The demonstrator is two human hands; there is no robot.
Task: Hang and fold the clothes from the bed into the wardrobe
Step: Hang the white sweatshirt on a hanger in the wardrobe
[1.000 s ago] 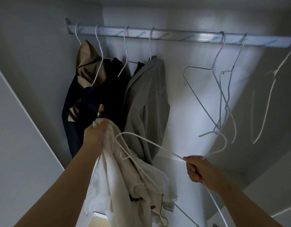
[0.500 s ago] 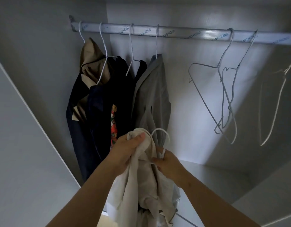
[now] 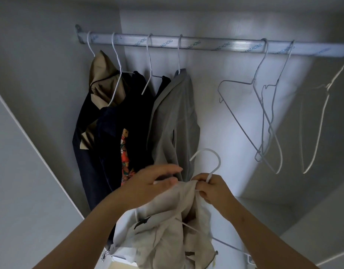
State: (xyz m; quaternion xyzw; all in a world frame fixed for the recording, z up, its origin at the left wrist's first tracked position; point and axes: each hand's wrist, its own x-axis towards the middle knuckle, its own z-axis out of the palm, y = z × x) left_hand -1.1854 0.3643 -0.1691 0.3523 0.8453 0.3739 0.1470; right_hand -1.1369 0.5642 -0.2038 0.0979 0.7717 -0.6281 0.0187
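Wardrobe [image 3: 209,113] interior, grey walls, rail [image 3: 206,44] across the top. Loaded hangers at its left end, grey jacket [image 3: 173,117] rightmost of them; empty wire hangers [image 3: 264,113] further right. I see the cream garment [image 3: 167,235] bunched low centre under both hands, off the rail. Right hand [image 3: 211,189] curled, pinching the white hanger [image 3: 210,158] at its neck, hook upright above the cloth. Left hand [image 3: 147,183]: fingers nearly straight, side by side, lying on the garment's top edge.

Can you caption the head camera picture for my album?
Left hand on a cream garment, right hand gripping a white hanger, below a wardrobe rail of hung clothes and empty hangers.
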